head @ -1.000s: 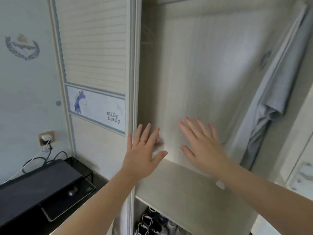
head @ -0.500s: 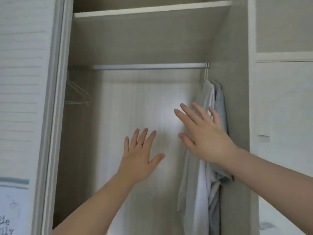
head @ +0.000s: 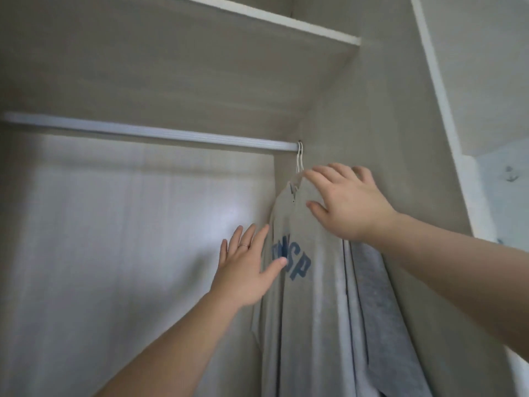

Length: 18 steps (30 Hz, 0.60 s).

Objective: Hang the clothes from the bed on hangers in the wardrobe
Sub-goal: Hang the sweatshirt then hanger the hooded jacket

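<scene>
**Hand state.** Your right hand (head: 346,204) was spread wide, its fingers (head: 335,170) only slightly bent. It lay over the top of the light grey T-shirt (head: 303,310) without closing on any cloth. The thumb tip rested on the fabric just below the collar. The index fingertip reached the collar itself.

Your left hand (head: 246,270) was flat, with straight fingers (head: 243,236) pointing up and a ring (head: 244,245) on one of them. It held nothing. The index fingertip was at the T-shirt's left edge, and the thumb lay across the blue lettering. Whether the thumb pressed the cloth cannot be told.

**Garment position.** The T-shirt hung directly under your right fingers. Its long axis ran vertically, with the collar at the top and the lower part running out of view at the bottom. The printed side faced your left palm. A darker grey garment (head: 378,296) hung just behind it, below your right wrist and against the side wall (head: 357,124).

**Supports.** The hanger hooks (head: 299,159) rose just beyond your right index fingertip. They sat on the far right end of the rail (head: 148,134). The rail ran horizontally above your left fingertips, under the shelf (head: 200,53).
</scene>
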Each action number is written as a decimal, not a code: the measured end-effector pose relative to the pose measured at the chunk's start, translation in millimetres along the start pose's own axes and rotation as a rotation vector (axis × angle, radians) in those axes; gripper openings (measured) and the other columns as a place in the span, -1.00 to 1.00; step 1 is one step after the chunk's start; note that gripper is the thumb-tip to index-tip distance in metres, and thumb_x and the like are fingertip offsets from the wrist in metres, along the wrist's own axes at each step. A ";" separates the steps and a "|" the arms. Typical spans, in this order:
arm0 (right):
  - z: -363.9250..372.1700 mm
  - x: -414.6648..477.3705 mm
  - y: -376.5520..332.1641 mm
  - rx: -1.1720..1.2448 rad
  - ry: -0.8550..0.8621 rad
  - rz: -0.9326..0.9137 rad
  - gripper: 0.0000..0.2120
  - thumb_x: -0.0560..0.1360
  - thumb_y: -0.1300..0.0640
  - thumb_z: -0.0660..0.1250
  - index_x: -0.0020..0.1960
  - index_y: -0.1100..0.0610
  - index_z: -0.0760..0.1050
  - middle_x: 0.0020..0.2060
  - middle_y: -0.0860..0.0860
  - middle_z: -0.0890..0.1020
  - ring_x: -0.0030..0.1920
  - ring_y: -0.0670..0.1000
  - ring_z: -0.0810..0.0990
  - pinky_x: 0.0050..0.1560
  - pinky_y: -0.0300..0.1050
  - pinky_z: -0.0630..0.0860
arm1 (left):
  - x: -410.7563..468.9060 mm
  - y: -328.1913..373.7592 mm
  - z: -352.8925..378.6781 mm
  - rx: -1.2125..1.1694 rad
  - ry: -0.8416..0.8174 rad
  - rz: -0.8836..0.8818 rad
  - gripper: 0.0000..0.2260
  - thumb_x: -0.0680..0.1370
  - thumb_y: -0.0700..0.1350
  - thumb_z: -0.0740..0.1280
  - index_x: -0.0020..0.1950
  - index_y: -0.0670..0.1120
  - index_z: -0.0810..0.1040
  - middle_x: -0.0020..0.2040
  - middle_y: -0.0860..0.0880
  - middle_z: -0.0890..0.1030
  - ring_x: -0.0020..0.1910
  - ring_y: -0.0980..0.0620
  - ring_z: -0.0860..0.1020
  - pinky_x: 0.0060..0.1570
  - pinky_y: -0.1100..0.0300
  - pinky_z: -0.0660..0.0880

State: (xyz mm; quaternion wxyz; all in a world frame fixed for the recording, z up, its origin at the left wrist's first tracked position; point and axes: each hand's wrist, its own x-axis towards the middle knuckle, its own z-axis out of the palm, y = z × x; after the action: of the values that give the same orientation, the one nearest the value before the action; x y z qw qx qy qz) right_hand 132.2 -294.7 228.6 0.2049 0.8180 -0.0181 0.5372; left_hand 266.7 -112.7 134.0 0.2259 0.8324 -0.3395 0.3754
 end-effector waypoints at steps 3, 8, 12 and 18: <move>9.5 25.2 0.7 -0.054 -0.084 0.067 -0.49 0.58 -0.11 0.13 0.48 0.01 0.21 0.40 -0.01 0.40 0.40 0.10 0.33 0.31 0.10 0.25 | 37.0 -5.8 16.9 -0.109 0.015 0.015 -0.33 0.60 0.34 0.09 0.63 0.15 -0.06 0.65 0.08 -0.03 0.61 0.03 -0.13 0.57 -0.06 -0.11; 26.0 53.7 -8.8 -0.233 -0.150 0.135 -0.63 0.58 -0.01 0.15 0.34 0.07 0.32 0.27 0.06 0.49 0.26 0.17 0.41 0.15 0.06 0.29 | 82.8 -12.5 55.6 -0.338 0.017 0.002 -0.30 0.59 0.31 0.16 0.63 0.09 0.01 0.63 -0.02 0.12 0.59 -0.07 0.09 0.53 -0.02 0.11; 40.9 68.5 -12.7 -0.320 -0.181 0.184 -0.71 0.56 0.12 0.16 0.27 0.13 0.36 0.22 0.11 0.50 0.22 0.19 0.44 0.13 0.04 0.34 | 104.7 -15.7 84.9 -0.524 -0.060 -0.029 -0.24 0.55 0.35 0.20 0.64 0.11 -0.01 0.64 -0.03 0.07 0.60 -0.05 0.06 0.55 -0.03 0.09; 52.8 90.4 -15.5 -0.324 -0.210 0.226 -0.77 0.54 0.32 0.16 0.15 0.21 0.48 0.10 0.16 0.51 0.08 0.25 0.59 -0.15 -0.02 0.38 | 120.1 -10.6 100.1 -0.702 -0.118 -0.026 -0.03 0.31 0.54 0.06 0.63 0.12 -0.04 0.64 0.05 0.06 0.59 0.00 0.11 0.54 -0.06 0.14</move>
State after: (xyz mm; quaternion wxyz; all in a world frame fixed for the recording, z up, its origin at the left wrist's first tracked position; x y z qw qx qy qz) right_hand 220.3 -282.1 286.0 0.2689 0.8186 -0.2171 0.4587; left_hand 380.2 -216.3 164.5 0.4829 0.7285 -0.4497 0.1841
